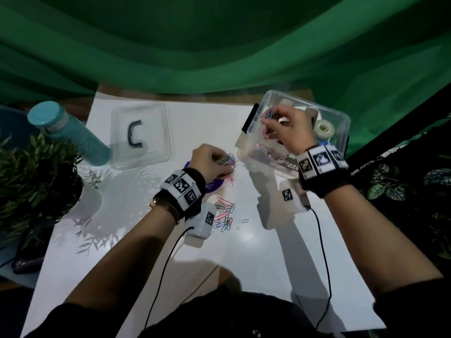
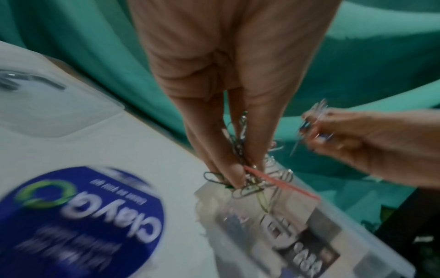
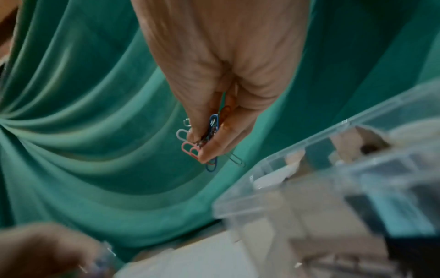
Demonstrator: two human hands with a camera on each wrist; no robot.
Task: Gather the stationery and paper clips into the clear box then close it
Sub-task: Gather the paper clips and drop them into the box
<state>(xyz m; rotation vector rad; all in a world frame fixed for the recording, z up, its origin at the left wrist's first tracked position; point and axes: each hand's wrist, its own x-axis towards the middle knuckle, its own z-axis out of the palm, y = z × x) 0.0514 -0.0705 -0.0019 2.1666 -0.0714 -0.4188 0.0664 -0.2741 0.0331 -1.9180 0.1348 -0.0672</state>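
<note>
The clear box [image 1: 340, 118] stands open at the back right of the white table, with a tape roll [image 1: 323, 129] and other stationery inside. My right hand [image 1: 284, 128] is over the box and pinches a bunch of coloured paper clips [image 3: 204, 139]. My left hand [image 1: 211, 159] hovers just left of the box, above a purple round lid [image 2: 78, 216], pinching another bunch of clips [image 2: 245, 169]. More loose paper clips [image 1: 224, 213] lie on the table below my left wrist. The box's clear lid [image 1: 140, 136], with a dark handle, lies flat at the back left.
A teal bottle [image 1: 70, 132] lies at the far left beside a potted plant [image 1: 31, 181]. Green cloth [image 1: 219, 45] hangs behind the table. Black cables [image 1: 324, 264] run from both wrists toward the table's near edge.
</note>
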